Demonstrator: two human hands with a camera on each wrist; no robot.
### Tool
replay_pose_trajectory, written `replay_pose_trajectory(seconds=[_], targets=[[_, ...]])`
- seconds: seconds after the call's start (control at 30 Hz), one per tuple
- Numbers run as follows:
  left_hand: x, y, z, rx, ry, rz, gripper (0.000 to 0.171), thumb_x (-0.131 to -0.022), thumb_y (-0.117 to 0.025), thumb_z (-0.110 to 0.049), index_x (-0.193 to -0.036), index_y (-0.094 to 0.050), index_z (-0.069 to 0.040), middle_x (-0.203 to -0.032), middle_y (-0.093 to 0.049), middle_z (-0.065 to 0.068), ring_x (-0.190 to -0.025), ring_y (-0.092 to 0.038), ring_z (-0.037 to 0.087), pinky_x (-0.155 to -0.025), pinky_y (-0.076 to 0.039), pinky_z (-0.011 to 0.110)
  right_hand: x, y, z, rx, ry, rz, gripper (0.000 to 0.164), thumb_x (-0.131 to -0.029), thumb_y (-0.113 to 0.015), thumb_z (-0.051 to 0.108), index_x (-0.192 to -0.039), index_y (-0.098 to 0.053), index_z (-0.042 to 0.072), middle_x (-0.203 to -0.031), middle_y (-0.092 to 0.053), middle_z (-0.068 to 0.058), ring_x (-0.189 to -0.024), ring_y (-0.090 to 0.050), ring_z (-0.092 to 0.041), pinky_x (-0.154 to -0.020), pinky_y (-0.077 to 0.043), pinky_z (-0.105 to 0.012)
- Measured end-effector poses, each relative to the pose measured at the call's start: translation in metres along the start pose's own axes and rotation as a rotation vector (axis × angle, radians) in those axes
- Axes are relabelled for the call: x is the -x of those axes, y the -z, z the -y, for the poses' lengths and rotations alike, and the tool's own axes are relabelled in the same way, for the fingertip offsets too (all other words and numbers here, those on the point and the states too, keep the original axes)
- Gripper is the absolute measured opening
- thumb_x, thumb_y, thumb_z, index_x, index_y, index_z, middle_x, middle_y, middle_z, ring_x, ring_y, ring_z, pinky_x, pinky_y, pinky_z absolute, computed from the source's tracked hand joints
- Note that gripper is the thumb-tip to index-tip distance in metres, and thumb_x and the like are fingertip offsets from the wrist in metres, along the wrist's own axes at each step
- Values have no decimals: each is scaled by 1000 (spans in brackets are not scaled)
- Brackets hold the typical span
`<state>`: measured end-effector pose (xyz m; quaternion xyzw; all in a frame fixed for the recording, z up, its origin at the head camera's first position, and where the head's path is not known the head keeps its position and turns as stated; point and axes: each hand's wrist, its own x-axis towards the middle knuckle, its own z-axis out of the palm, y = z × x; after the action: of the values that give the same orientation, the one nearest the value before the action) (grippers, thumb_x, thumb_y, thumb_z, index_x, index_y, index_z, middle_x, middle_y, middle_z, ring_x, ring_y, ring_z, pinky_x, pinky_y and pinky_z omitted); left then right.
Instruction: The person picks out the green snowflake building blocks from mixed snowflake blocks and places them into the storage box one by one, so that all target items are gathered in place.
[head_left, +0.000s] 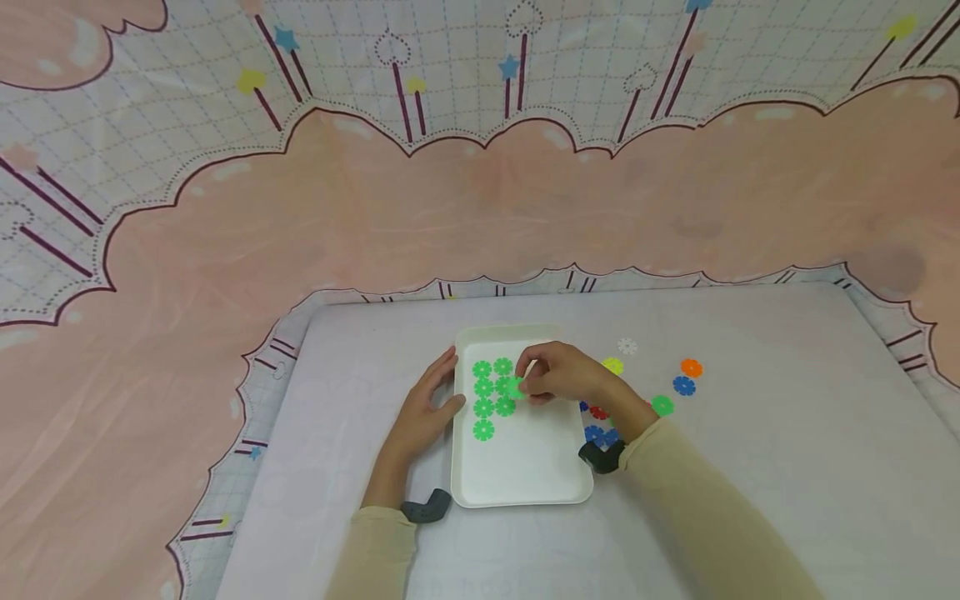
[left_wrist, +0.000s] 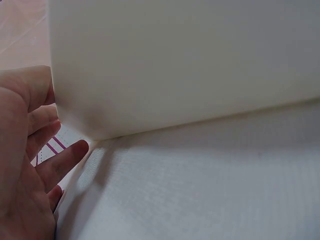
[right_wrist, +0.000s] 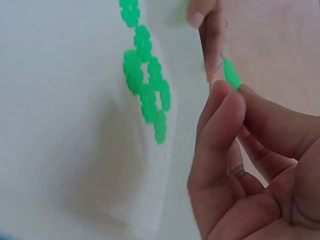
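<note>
My right hand [head_left: 564, 372] pinches a green notched building disc [right_wrist: 231, 74] between thumb and finger, above the white tray [head_left: 521, 467]. In the right wrist view this disc is seen nearly edge-on. Several green discs [head_left: 483, 408] lie flat in the tray's left part, arranged in two columns side by side. My left hand [head_left: 422, 408] rests along the tray's left edge, fingers lightly bent and thumb at the rim. From the left wrist, the tray's pale side [left_wrist: 190, 60] fills the upper view, with the left fingertips [left_wrist: 77, 150] close by its corner.
Right of the tray, loose notched discs lie on the white tabletop [head_left: 787, 467]: orange [head_left: 692, 367], blue [head_left: 684, 386], green [head_left: 662, 405], yellow [head_left: 612, 366] and white [head_left: 627, 346]. Red and blue ones [head_left: 594, 434] sit partly behind my right forearm. A patterned cloth [head_left: 525, 200] hangs behind.
</note>
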<state>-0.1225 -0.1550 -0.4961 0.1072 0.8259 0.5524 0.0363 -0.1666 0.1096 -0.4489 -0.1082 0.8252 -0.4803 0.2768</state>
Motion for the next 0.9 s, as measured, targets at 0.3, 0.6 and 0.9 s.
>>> replay_pose_trajectory(seconds=[0.3,0.6,0.9], targets=[[0,1,2,-1,-27,7,62,-94,-65,0,-153,-44,-2,-167,-33,3,-151,-39,31,-127,-17,57,-7,-21,3,109,32,16,11,-85,-81,13,-89,-71,10,-71,-69,-1,-64,-64,-17,-59,-52,-26],[-1,2,3,16,-44,15,61,-95,-64,0,-153,-44,-1,-167,-33,5,-150,-39,32,-127,-17,57,-9,-33,6,186,0,0,12,-80,-85,12,-79,-73,12,-64,-69,2,-61,-64,-13,-61,-45,-24],[-1,3,2,24,-53,15,61,-94,-64,1,-152,-44,0,-167,-34,6,-150,-39,32,-127,-18,57,-11,-44,3,240,-59,-37,16,-78,-87,12,-76,-72,15,-61,-67,0,-60,-65,-15,-60,-44,-25]])
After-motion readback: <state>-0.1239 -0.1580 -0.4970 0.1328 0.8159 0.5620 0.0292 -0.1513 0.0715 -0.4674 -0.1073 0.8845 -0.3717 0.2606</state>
